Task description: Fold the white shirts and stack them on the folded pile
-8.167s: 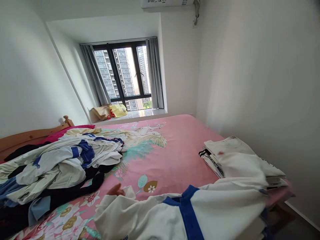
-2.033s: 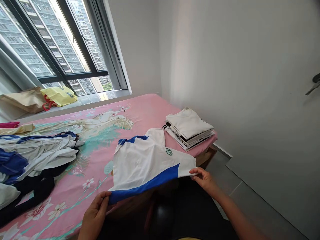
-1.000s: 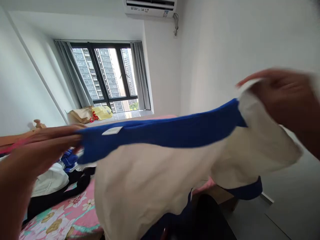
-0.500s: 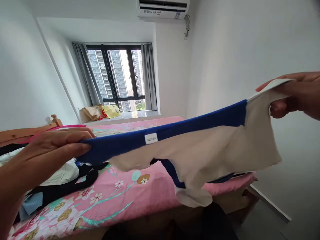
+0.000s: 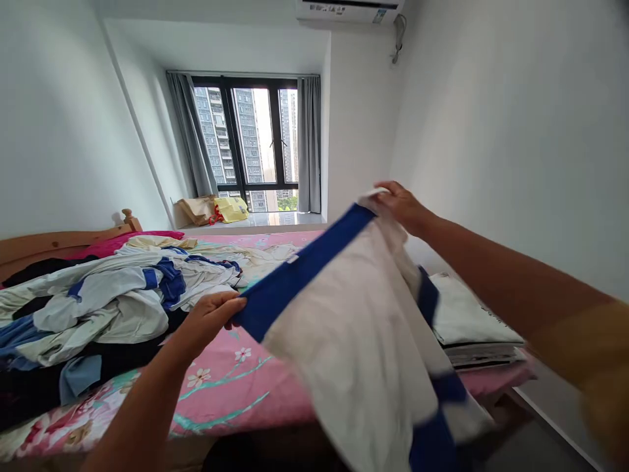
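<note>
A white shirt with blue panels [image 5: 354, 308] hangs between my two hands above the near side of the bed, its lower part blurred by motion. My left hand [image 5: 216, 311] pinches the left end of its blue band, thumb on top. At the other end, higher and farther right, my right hand [image 5: 398, 203] grips the white cloth just past the blue. A small white label [image 5: 293, 259] sits on the band's upper edge. The hanging lower end reaches below the bed's edge.
Rumpled white, blue and black clothes [image 5: 122, 288] are heaped on the left of the bed. A folded stack of clothes [image 5: 466, 311] lies at the right end of the pink flowered sheet [image 5: 230, 393]. Bags [image 5: 230, 208] rest on the windowsill; a wall stands at right.
Both hands have come closer together and farther forward. The shirt, stretched wide before, now slants and hangs down long. The view has shifted, so the clothes heap and folded stack show more.
</note>
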{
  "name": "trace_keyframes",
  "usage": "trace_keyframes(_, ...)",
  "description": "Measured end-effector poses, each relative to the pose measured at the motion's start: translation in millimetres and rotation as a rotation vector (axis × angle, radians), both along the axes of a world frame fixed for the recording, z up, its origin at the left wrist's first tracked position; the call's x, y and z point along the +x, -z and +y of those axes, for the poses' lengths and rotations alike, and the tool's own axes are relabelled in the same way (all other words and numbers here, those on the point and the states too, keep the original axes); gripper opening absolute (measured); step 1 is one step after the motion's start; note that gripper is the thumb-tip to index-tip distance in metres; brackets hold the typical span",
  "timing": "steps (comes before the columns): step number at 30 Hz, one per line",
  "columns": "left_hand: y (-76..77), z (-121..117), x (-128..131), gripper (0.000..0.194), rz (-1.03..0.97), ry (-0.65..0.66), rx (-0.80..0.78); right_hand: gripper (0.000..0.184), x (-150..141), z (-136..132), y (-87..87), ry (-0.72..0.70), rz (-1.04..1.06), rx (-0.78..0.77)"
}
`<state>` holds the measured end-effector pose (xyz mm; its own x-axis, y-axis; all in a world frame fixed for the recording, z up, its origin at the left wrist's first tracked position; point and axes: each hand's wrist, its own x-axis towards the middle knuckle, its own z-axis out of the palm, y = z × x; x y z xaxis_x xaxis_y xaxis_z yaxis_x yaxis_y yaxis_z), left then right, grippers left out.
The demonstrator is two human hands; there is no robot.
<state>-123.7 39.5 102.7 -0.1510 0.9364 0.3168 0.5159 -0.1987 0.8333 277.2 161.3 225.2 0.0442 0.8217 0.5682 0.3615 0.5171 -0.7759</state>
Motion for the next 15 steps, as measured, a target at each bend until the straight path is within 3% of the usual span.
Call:
trace_keyframes(2, 38.1, 19, -13, 0.032, -0.095, 0.006, -0.119, 0.057, -34, 29, 14.4, -0.138, -0.013, 0.069)
trace_keyframes(4, 87.3, 28, -34, 0.03, -0.173, -0.177, -0.212, 0.061, -63, 46, 40.3, -0.316, -0.131, -0.004)
trace_keyframes(6, 139.1, 26, -54, 0.028, -0.182, -0.321, -0.286, 0.048, -84, 48, 81.5, -0.454, -0.366, -0.127)
trace_keyframes(9, 202.5, 13, -75, 0.029, -0.132, -0.451, -0.369, 0.023, -93, 30, 166.0, -0.523, -0.655, -0.232)
trace_keyframes(11, 230.0, 5, -83, 0.027, -0.083, -0.519, -0.405, 0.016, -85, 9, 226.9, -0.498, -0.69, -0.265)
trace_keyframes(15, 260.4, 7, -93, 0.028, -0.001, -0.561, -0.443, 0.034, -48, -26, 328.5, -0.367, -0.686, -0.298)
